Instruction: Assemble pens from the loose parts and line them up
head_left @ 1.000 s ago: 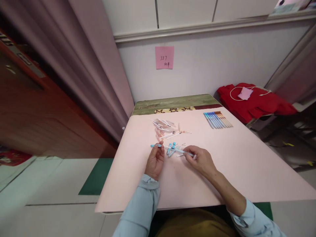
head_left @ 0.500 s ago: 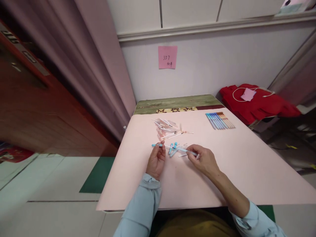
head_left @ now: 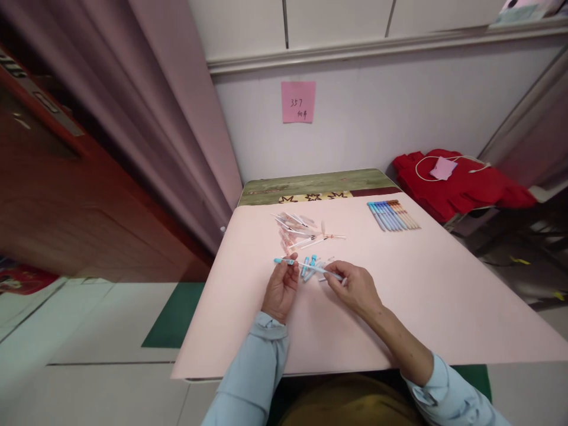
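My left hand (head_left: 280,291) pinches the bright blue upper part of a pen (head_left: 278,260), and a thin white refill sticks out of it to the right. My right hand (head_left: 358,289) is closed on a light blue pen barrel (head_left: 318,269), its far end at the refill's tip. Whether the refill has entered the barrel I cannot tell. Just beyond and between the hands lie loose blue pen parts (head_left: 305,267), partly hidden by the barrel. Farther back, white refills and clear pinkish pen parts (head_left: 290,228) lie in a loose pile.
Several pens (head_left: 393,217) lie side by side at the back right of the pink-covered table (head_left: 426,296), shaded from blue to brown. A red cloth (head_left: 470,186) with a white cable sits beyond the right edge. A pink note (head_left: 298,102) hangs on the wall.
My right hand has moved left with the barrel, bringing its end to the refill and roughly into line with it. My left hand has stayed nearly still.
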Demonstrator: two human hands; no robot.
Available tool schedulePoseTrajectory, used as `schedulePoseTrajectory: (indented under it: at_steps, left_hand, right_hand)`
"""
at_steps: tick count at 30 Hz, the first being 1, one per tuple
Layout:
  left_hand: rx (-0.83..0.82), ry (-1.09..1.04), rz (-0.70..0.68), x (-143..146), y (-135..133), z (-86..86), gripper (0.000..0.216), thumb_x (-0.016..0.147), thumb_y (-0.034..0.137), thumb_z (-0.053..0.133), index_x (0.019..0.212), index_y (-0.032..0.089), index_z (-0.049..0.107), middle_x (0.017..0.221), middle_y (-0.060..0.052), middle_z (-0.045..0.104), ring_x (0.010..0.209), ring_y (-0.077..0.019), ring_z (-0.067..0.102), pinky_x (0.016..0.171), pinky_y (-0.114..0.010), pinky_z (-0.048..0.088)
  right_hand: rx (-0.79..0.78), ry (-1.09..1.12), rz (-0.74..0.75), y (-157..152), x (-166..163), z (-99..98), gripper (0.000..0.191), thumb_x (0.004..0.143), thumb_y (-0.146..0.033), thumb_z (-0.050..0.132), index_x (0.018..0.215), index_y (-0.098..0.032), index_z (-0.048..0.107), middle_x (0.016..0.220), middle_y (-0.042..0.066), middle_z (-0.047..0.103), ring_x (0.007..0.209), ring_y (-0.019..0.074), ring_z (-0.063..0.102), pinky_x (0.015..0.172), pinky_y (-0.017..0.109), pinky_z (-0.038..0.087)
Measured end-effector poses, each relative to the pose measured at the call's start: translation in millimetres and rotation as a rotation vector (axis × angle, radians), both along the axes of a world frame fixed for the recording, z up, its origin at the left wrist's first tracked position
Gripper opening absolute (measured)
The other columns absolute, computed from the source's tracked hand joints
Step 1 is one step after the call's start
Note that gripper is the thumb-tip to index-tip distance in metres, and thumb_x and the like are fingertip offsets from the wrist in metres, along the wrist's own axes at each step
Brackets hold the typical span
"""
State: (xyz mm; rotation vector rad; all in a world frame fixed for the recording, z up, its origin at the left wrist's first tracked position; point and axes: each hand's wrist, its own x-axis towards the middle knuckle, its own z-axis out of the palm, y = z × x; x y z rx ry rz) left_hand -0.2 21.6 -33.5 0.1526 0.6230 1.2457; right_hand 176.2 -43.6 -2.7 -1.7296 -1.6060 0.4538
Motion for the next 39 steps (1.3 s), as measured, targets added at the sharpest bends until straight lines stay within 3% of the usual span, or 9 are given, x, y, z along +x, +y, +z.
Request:
schedulePoseTrajectory:
  at_steps: [8, 14, 19, 23, 26, 29, 34, 39]
  left_hand:
    - [0.083, 0.026, -0.096, -2, -4, -0.1, 0.011, 0.09, 0.007, 0.058, 0.09, 0.008, 0.069, 0.11, -0.014, 0.073, 0.072, -0.0088, 0.07, 0.066, -0.016, 0.059]
    - [0.129, -0.004, -0.176, -3, -5, 0.4, 0.005, 0.086, 0.011, 0.065, 0.088, 0.009, 0.069, 0.124, -0.016, 0.067, 0.08, -0.0097, 0.07, 0.064, -0.014, 0.058]
    - [0.098, 0.012, -0.144, -2, -3, 0.8, 0.005, 0.088, 0.013, 0.063, 0.088, 0.01, 0.068, 0.116, -0.014, 0.07, 0.077, -0.0089, 0.069, 0.066, -0.016, 0.058]
    - [0.052, 0.05, -0.11, -1, -2, -1.0, 0.004, 0.087, 0.015, 0.066, 0.088, 0.011, 0.068, 0.09, -0.008, 0.074, 0.065, -0.0071, 0.066, 0.057, -0.014, 0.056]
    - [0.055, 0.039, -0.11, -1, -2, -2.7, 0.006, 0.084, 0.016, 0.07, 0.084, 0.011, 0.067, 0.076, -0.003, 0.07, 0.06, -0.0063, 0.063, 0.052, -0.012, 0.053]
    - [0.083, 0.042, -0.119, 0, -3, -3.3, 0.009, 0.082, 0.018, 0.072, 0.084, 0.011, 0.067, 0.076, -0.002, 0.069, 0.059, -0.0059, 0.063, 0.052, -0.013, 0.053]
    - [0.096, 0.082, -0.122, 0, -5, -2.0, 0.011, 0.081, 0.019, 0.073, 0.087, 0.012, 0.066, 0.084, -0.004, 0.071, 0.061, -0.0058, 0.063, 0.053, -0.013, 0.054]
    - [0.112, 0.074, -0.111, 1, -5, -0.9, 0.013, 0.08, 0.019, 0.074, 0.087, 0.012, 0.067, 0.08, -0.002, 0.07, 0.06, -0.0055, 0.062, 0.052, -0.012, 0.053]
  right_hand:
    - [-0.107, 0.134, 0.078, 10, -16, -5.8, 0.013, 0.082, -0.035, 0.064, 0.082, -0.026, 0.073, 0.063, -0.003, 0.066, 0.058, 0.0158, 0.059, 0.057, 0.025, 0.041]
    - [-0.161, 0.603, 0.095, 11, -23, -18.7, 0.025, 0.08, -0.044, 0.066, 0.084, -0.019, 0.068, 0.064, 0.001, 0.067, 0.057, 0.0156, 0.06, 0.053, 0.024, 0.044]
    - [-0.104, 0.859, 0.115, 11, -24, -16.3, 0.04, 0.077, -0.055, 0.069, 0.09, -0.017, 0.065, 0.076, 0.006, 0.07, 0.069, 0.0177, 0.064, 0.064, 0.028, 0.052]
    - [-0.066, 0.763, 0.069, 9, -21, -13.1, 0.038, 0.08, -0.053, 0.067, 0.091, -0.017, 0.07, 0.074, 0.005, 0.07, 0.059, 0.0154, 0.06, 0.055, 0.026, 0.048]
    - [0.044, 0.568, 0.04, 5, -18, -11.8, 0.028, 0.083, -0.045, 0.065, 0.091, -0.019, 0.073, 0.083, 0.005, 0.073, 0.07, 0.0182, 0.064, 0.061, 0.027, 0.05]
    - [0.128, 0.417, 0.031, 1, -17, -8.9, 0.022, 0.086, -0.039, 0.062, 0.093, -0.02, 0.072, 0.089, 0.006, 0.074, 0.076, 0.0192, 0.066, 0.064, 0.027, 0.051]
    - [0.205, 0.175, 0.039, -3, -20, -3.0, 0.02, 0.09, -0.035, 0.058, 0.098, -0.022, 0.071, 0.091, 0.006, 0.073, 0.066, 0.016, 0.064, 0.06, 0.026, 0.05]
    - [0.242, 0.109, 0.018, -4, -20, -2.1, 0.02, 0.091, -0.035, 0.056, 0.098, -0.023, 0.07, 0.089, 0.005, 0.072, 0.061, 0.0149, 0.063, 0.061, 0.027, 0.05]
